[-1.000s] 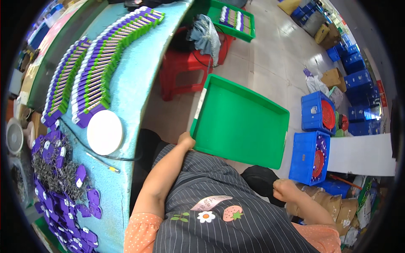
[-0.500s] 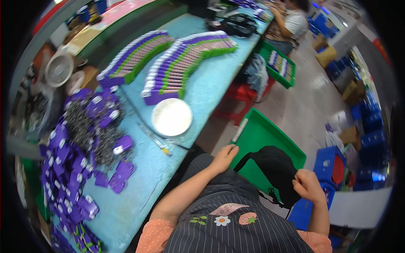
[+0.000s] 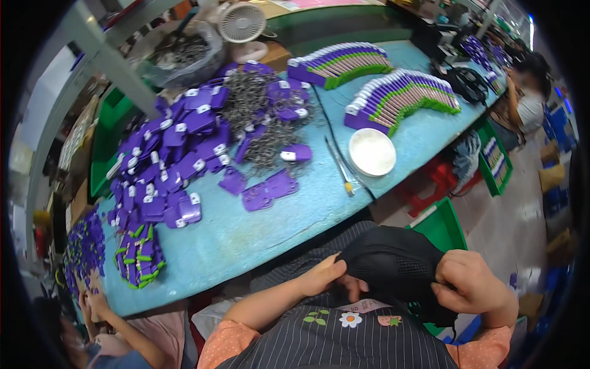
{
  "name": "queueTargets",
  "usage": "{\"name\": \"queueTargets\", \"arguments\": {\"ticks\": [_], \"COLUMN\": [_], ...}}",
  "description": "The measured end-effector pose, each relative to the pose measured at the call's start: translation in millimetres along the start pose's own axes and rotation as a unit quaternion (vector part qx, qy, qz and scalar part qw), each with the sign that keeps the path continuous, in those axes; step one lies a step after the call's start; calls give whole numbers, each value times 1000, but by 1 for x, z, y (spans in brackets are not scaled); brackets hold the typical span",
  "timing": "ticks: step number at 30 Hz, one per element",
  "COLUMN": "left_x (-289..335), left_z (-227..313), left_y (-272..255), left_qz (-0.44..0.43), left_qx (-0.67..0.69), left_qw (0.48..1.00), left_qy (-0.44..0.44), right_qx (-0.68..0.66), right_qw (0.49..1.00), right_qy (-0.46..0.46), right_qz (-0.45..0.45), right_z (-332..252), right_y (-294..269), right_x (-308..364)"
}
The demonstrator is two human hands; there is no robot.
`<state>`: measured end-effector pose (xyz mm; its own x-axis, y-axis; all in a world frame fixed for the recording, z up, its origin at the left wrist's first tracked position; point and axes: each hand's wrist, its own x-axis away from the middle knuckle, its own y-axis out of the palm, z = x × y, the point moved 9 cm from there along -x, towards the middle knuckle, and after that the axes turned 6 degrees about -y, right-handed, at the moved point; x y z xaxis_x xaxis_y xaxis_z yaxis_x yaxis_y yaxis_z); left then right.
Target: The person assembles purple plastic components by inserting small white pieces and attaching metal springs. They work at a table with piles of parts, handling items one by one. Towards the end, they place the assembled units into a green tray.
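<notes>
Black cloth, partly mesh: soft cap-like item [image 3: 393, 258] in head view, held in front of the wearer's striped apron [image 3: 344, 347], just off the near edge of the blue surface [image 3: 233, 252]. Left hand [image 3: 326, 277] has its left side, thumb on top, grip closed on the cloth; some fingers show below the edge. Right hand [image 3: 467, 280] has the other side, fingers curled, grip clamped on the cloth too. Item is between both hands, covers part of the apron.

Surface, left to middle: heap of purple plastic parts [image 3: 175, 163] with white ends; tangle of thin grey metal bits [image 3: 243, 98] lying among them. Loose purple parts toward the near side. Left of those, bundle of purple pieces with green tips [image 3: 140, 255].

Right half: two curved rows, purple, white and green, far row [image 3: 341, 64] and near row [image 3: 402, 98]. White round dish [image 3: 372, 152] just beside near row's left end. Slim tool with yellow section [image 3: 341, 169] left of dish.

Off the surface: green tray [image 3: 445, 227] beyond the item, partly hidden; red stool [image 3: 430, 181] near it. Co-worker's hands [image 3: 93, 301] lower left; another person [image 3: 527, 101] far right. Small fan [image 3: 243, 23] behind the heap.
</notes>
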<state>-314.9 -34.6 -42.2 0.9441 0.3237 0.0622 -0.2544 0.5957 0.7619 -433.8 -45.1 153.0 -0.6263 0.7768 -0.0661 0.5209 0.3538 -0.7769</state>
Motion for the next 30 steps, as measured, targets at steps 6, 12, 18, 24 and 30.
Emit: {"name": "queueTargets", "arguments": {"ticks": [6,12,18,24,30], "left_x": [98,176,236,244,259], "left_z": [60,86,81,76,102], "left_y": [-17,-45,-93,-94,-47], "left_qz": [240,374,480,634,782], "left_qx": [-82,-82,-57,-90,-446], "left_qw": [964,904,847,734,429], "left_qy": [80,190,220,227,72], "right_qx": [36,26,71,-101,169], "right_qw": [989,967,960,953,919], "right_qy": [-145,-250,-263,-282,-14], "right_qz": [-4,47,60,48,357], "right_z": [-26,-36,-40,-9,150], "right_y": [28,64,114,95,-54], "right_x": [-66,-137,-180,-163,-107]}}
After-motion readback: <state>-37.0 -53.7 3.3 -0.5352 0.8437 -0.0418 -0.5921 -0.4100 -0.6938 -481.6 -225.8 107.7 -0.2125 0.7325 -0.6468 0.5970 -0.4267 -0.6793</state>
